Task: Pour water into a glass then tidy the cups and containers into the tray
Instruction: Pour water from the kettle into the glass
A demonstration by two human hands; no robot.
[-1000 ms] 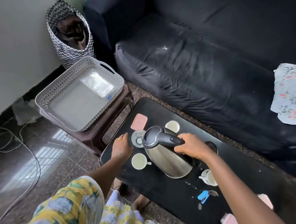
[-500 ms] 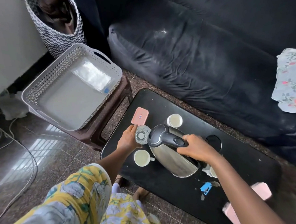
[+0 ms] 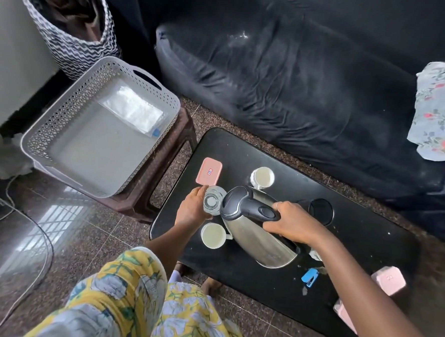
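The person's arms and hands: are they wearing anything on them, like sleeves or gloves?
No gloves: the left hand and right hand are bare, and both forearms are uncovered. A short, loose fabric sleeve printed with yellow, green and pale blue-grey flowers covers the left upper arm. No watch or bracelet shows.

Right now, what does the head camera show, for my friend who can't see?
The right hand tips a kettle toward a glass held by the left hand on a black table.
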